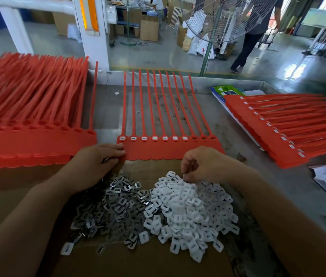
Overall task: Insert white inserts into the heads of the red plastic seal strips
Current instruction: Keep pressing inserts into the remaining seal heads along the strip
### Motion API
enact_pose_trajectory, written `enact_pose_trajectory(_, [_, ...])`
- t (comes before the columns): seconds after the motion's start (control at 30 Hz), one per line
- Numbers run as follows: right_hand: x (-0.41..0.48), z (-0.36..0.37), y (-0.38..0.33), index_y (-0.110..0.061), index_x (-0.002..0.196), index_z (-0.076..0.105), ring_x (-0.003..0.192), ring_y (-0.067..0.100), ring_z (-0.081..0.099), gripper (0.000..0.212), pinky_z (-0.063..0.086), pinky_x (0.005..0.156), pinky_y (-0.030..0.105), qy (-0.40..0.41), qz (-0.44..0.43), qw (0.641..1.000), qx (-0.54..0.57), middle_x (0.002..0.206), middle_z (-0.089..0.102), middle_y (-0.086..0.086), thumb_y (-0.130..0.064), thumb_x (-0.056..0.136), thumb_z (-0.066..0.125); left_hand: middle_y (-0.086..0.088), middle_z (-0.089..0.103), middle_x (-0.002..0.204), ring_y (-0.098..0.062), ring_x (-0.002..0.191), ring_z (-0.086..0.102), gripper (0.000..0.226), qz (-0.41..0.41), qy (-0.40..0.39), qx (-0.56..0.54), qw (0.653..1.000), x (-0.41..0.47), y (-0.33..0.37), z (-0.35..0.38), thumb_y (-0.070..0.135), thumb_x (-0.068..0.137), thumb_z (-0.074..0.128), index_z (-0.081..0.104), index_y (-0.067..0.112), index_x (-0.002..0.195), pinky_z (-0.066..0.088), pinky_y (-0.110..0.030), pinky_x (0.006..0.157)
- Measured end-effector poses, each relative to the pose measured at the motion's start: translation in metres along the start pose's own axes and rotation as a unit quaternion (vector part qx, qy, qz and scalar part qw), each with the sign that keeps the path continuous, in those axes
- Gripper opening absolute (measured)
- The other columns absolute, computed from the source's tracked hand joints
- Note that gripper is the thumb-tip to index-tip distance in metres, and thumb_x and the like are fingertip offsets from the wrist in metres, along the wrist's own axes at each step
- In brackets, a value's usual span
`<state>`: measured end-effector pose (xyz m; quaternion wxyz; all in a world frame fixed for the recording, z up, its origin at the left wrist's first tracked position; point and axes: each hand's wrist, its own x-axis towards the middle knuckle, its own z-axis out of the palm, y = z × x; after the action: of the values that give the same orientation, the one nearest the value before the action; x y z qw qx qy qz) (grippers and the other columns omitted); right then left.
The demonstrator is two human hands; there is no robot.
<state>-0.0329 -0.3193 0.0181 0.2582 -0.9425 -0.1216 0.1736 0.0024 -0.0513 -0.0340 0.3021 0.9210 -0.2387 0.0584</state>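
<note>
A joined row of red seal strips [170, 150] lies flat in the middle of the table, tails pointing away from me. Several heads on its left side hold white inserts; the three rightmost heads look unfilled. My left hand [96, 162] holds the row's lower left corner, fingers curled over the edge. My right hand [200, 164] hovers over the pile of white inserts [190, 208], its fingertips pinching one insert at the top of the pile. A pile of grey metal clips [114, 208] lies left of the white pile, both on brown cardboard [138, 262].
A thick stack of red strips [28, 124] with unfilled heads fills the left. A stack of strips with inserts [282, 128] lies at the right on papers. A standing fan [218, 19] and a walking person [258, 31] are beyond the table's far edge.
</note>
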Motion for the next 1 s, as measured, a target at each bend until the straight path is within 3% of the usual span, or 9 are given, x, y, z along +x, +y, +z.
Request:
enact_pose_trajectory(0.1, [-0.001, -0.001, 0.0, -0.027, 0.071, 0.059, 0.059, -0.011, 0.053, 0.019, 0.043, 0.057, 0.006, -0.001, -0.001, 1.0, 0.009, 0.07, 0.058, -0.015, -0.016, 0.076, 0.074, 0.008, 0.052, 0.13, 0.003, 0.116, 0.038, 0.031, 0.0, 0.0, -0.002, 1.0, -0.001, 0.0, 0.0, 0.007, 0.088, 0.055, 0.061, 0.015, 0.117, 0.021, -0.012, 0.1])
enact_pose_trajectory(0.2, [-0.004, -0.004, 0.0, -0.024, 0.072, 0.059, 0.073, 0.006, 0.061, 0.018, 0.051, 0.071, 0.024, 0.003, 0.002, 0.999, 0.032, 0.074, 0.062, -0.009, -0.013, 0.077, 0.073, 0.008, 0.052, 0.13, 0.002, 0.117, 0.038, 0.031, 0.002, -0.002, 0.0, 1.0, -0.001, 0.0, -0.001, 0.007, 0.088, 0.054, 0.061, 0.014, 0.117, 0.021, -0.013, 0.101])
enact_pose_trajectory(0.27, [-0.005, -0.007, -0.001, -0.022, 0.072, 0.059, 0.072, 0.01, 0.062, 0.018, 0.052, 0.073, 0.028, 0.006, -0.003, 0.999, 0.049, 0.073, 0.064, -0.005, -0.011, 0.077, 0.072, 0.007, 0.052, 0.13, 0.002, 0.117, 0.039, 0.031, 0.003, -0.002, 0.001, 1.0, -0.002, 0.0, -0.001, 0.007, 0.088, 0.054, 0.061, 0.014, 0.117, 0.021, -0.015, 0.102])
enact_pose_trajectory(0.5, [0.002, -0.015, 0.011, -0.025, 0.074, 0.062, 0.057, -0.006, 0.054, 0.017, 0.044, 0.057, 0.008, 0.123, -0.01, 0.986, 0.112, 0.068, 0.062, -0.008, -0.01, 0.079, 0.07, 0.008, 0.051, 0.131, 0.003, 0.117, 0.038, 0.031, 0.005, -0.005, 0.006, 1.0, -0.001, -0.001, -0.002, 0.009, 0.088, 0.054, 0.061, 0.016, 0.117, 0.021, -0.014, 0.102])
enact_pose_trajectory(0.7, [0.026, -0.022, 0.032, -0.017, 0.084, 0.067, 0.063, -0.004, 0.052, 0.011, 0.04, 0.058, 0.007, 0.245, 0.022, 0.96, 0.133, 0.072, 0.061, -0.01, -0.007, 0.081, 0.067, 0.008, 0.051, 0.131, 0.004, 0.117, 0.038, 0.031, 0.005, -0.002, 0.006, 1.0, 0.0, -0.001, -0.002, 0.009, 0.088, 0.054, 0.061, 0.016, 0.117, 0.02, -0.011, 0.1])
enact_pose_trajectory(0.83, [0.043, -0.025, 0.043, -0.014, 0.084, 0.064, 0.068, 0.006, 0.053, 0.006, 0.043, 0.069, 0.021, 0.292, 0.066, 0.947, 0.117, 0.082, 0.063, 0.001, -0.009, 0.081, 0.066, 0.008, 0.052, 0.129, 0.003, 0.115, 0.039, 0.03, 0.009, 0.004, 0.007, 1.0, 0.0, 0.0, -0.002, 0.007, 0.087, 0.055, 0.062, 0.014, 0.116, 0.02, -0.008, 0.098])
enact_pose_trajectory(1.0, [0.056, -0.025, 0.048, -0.01, 0.095, 0.066, 0.083, 0.01, 0.052, 0.011, 0.033, 0.059, 0.012, 0.289, 0.089, 0.948, 0.097, 0.089, 0.059, 0.0, -0.011, 0.084, 0.064, 0.006, 0.052, 0.13, 0.002, 0.116, 0.04, 0.031, 0.004, 0.004, 0.0, 1.0, 0.001, 0.002, -0.002, 0.007, 0.087, 0.055, 0.061, 0.013, 0.116, 0.021, -0.011, 0.101])
